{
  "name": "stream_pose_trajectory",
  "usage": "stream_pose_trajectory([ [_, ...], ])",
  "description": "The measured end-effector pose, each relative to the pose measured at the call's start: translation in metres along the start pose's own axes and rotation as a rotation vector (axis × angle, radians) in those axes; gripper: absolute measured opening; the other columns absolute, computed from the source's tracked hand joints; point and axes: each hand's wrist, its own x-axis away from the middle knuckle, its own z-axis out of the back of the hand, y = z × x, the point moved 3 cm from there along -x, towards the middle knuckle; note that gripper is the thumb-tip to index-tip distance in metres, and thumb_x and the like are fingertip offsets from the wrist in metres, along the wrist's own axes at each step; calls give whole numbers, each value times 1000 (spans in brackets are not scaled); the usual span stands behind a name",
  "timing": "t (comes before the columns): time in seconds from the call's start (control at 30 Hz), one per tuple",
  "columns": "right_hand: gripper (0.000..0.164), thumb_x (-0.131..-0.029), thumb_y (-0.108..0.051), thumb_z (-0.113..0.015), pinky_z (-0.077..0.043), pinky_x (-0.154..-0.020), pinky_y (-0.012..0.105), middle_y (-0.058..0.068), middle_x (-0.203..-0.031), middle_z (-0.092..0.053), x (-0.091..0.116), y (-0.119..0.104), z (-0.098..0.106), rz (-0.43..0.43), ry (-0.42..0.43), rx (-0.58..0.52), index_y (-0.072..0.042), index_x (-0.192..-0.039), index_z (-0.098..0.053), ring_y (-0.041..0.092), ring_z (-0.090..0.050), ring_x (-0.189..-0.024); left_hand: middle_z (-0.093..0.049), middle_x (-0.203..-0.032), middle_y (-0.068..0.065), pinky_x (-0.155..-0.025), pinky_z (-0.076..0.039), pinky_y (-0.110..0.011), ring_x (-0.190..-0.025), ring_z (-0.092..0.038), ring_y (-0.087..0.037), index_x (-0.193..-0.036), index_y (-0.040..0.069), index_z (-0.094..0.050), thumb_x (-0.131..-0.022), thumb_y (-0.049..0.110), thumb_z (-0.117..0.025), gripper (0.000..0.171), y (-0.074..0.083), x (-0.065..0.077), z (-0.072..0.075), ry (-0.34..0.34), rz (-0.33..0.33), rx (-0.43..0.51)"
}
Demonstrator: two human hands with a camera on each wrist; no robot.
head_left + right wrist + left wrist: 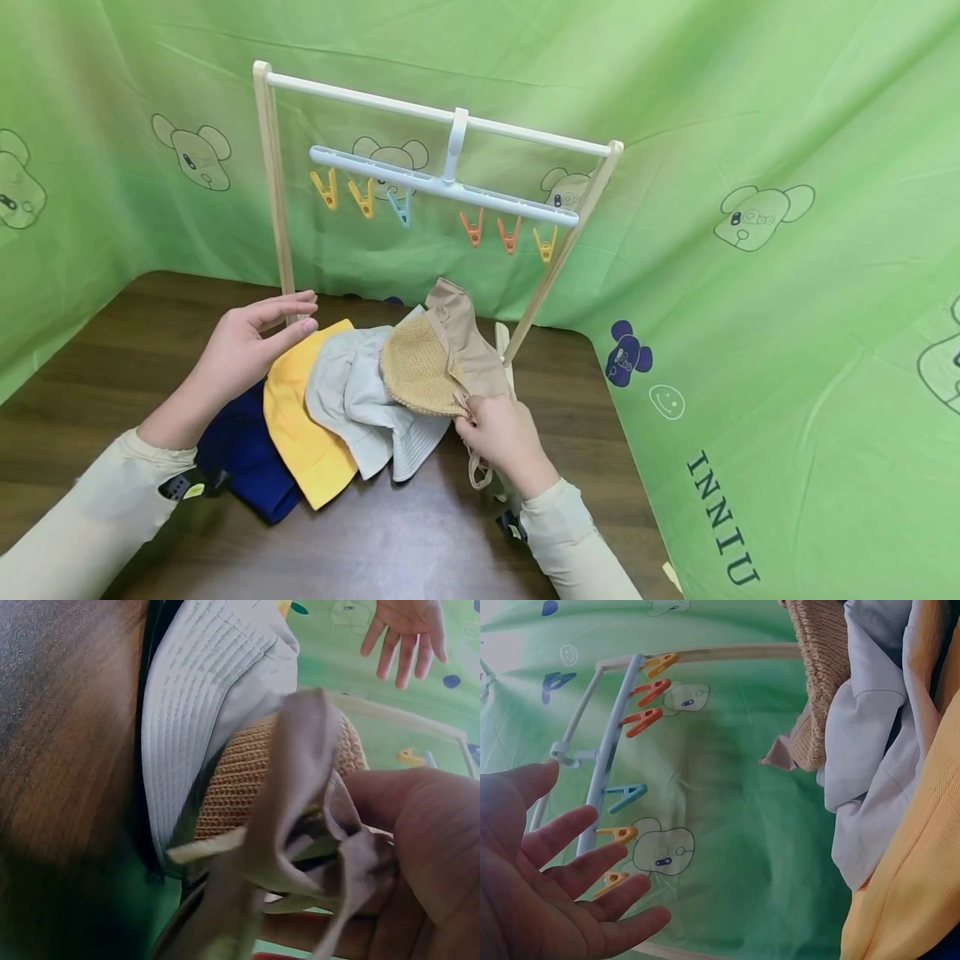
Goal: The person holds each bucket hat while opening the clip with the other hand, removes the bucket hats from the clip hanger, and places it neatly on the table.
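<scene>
My right hand (498, 437) grips the beige sun hat (476, 354) by its cloth edge, near a dangling tie (478, 471). This hat has a knitted straw part (420, 367) and overlaps a pale grey bucket hat (367, 400). In the right wrist view, folds of the beige cloth (296, 787) bunch between thumb and fingers. My left hand (251, 337) hovers by the yellow hat (307, 417) with fingers extended and holds nothing; its palm (547, 900) shows in the left wrist view. A navy blue hat (255, 454) lies at the left end of the row.
Behind the hats stands a wooden rack (273, 192) with a white top bar (360, 96). A light blue hanger (405, 177) hangs from it, carrying several yellow, blue and orange clips (472, 227). Green printed cloth (750, 333) surrounds the brown tabletop (375, 550).
</scene>
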Motion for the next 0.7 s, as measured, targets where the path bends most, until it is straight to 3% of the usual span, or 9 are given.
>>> stream_pose_trajectory([
  [0.53,36,-87,-47,-77,-46,-52,39,-13,-54,-43,6,-1,-9,119,-73,8,-25,-71,-53,13,-52,-52,-61,-145,-2,-109,-43,-50,-140,-51,-24,-125,14,-73,-98,34,-71,34,-7,5,-6,-32,-34,5],
  [0.7,37,-87,-47,-77,-45,-51,37,-14,-57,-43,7,0,-7,156,-93,5,-25,-72,-52,10,-48,-52,-62,-144,0,-105,-40,-17,-141,-50,-22,-125,17,-74,-98,35,-72,32,-11,7,-11,-37,-54,-13],
])
